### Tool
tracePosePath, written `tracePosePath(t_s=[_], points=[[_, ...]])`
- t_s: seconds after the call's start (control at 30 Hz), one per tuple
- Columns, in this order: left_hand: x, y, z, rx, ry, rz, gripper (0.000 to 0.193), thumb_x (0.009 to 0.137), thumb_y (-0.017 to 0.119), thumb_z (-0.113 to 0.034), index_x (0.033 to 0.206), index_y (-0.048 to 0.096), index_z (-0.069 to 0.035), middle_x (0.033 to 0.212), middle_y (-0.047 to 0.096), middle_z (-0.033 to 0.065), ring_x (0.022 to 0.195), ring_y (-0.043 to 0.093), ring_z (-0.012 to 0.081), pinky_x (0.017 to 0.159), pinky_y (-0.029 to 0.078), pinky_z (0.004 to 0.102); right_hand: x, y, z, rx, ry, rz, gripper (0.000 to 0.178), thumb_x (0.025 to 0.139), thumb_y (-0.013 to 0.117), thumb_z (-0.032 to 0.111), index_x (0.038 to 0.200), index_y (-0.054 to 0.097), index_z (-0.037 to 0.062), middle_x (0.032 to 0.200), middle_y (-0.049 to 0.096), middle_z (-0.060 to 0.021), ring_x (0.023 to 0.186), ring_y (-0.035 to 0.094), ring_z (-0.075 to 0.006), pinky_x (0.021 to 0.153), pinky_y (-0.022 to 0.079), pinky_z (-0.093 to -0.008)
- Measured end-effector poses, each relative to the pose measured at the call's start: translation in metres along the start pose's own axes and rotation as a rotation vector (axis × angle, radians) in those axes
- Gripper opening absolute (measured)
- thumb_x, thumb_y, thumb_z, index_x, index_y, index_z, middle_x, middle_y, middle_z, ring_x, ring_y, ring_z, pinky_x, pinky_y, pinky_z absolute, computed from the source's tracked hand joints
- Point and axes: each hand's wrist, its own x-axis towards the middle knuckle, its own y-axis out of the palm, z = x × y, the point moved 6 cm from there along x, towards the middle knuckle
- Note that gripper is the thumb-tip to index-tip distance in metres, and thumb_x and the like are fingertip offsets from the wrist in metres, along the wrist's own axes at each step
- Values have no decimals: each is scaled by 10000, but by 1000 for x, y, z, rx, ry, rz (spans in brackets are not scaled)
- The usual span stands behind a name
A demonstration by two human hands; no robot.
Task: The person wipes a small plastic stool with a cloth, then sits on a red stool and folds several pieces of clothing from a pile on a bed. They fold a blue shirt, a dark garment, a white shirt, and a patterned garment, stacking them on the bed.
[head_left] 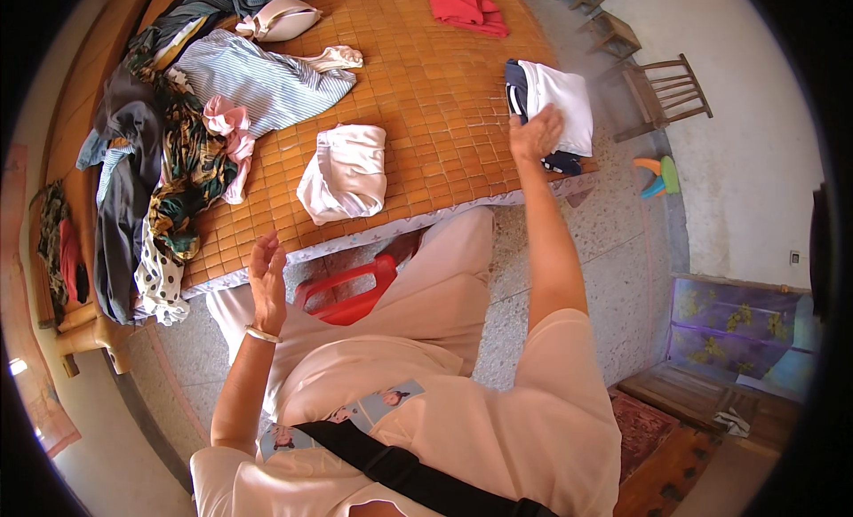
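Note:
My right hand (536, 135) reaches far forward and lies flat on a folded white garment (569, 99). Under that garment is a dark navy one with white stripes (515, 82), at the right edge of the bed. My left hand (267, 273), with a pale bracelet at the wrist, is raised by the bed's near edge. It holds nothing, its fingers loosely stretched upward. Between the hands a folded cream garment with a gathered waistband (345, 172) rests on the mat (435, 117) of brown tiles.
Loose clothes pile up on the left: a striped blue shirt (267, 77), a pink cloth (233, 131), a dark grey garment (129, 171), a polka-dot one (160, 282). Red cloth (466, 6) lies at the far side. A red plastic stool (351, 290) and wooden chair (662, 95) stand nearby.

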Motion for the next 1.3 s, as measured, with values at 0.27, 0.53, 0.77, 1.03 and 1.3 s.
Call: tracePosePath(t_s=[0.27,0.53,0.77,1.03,1.3], points=[[-5,7,5,-32,-45,-15,378,893,563,-183,1237,505,-37,1123,530,60,1051,481,143,914,387,284,18,23,-41,-89,94,310,817,753,667,310,1406,246,59,1344,338,-271,1257,336,-428,962,322,-598],[-4,15,5,-49,-82,11,365,887,585,-211,1220,520,-77,1086,513,25,975,488,109,852,404,270,60,37,-84,288,-17,336,419,769,490,152,1160,572,28,1028,613,-267,990,577,-420,882,447,-449],[-5,23,5,-53,-76,46,332,897,567,-196,1201,532,-66,1079,539,29,974,520,120,836,430,271,98,-14,-123,824,294,325,373,761,519,63,1109,623,-21,827,642,-71,653,562,-125,593,445,-271],[-5,33,8,-82,-125,121,257,917,535,-180,1131,577,-44,971,594,8,883,553,114,805,440,258,127,-86,-35,1214,375,711,345,807,518,67,1120,558,-72,947,642,-158,808,647,-269,640,568,-394],[-4,44,6,-47,-130,211,261,937,516,-197,1148,573,-55,988,594,29,887,573,118,811,477,269,124,-98,53,1599,440,838,292,866,470,123,1082,549,-56,1034,624,-188,913,634,-288,675,578,-402]])
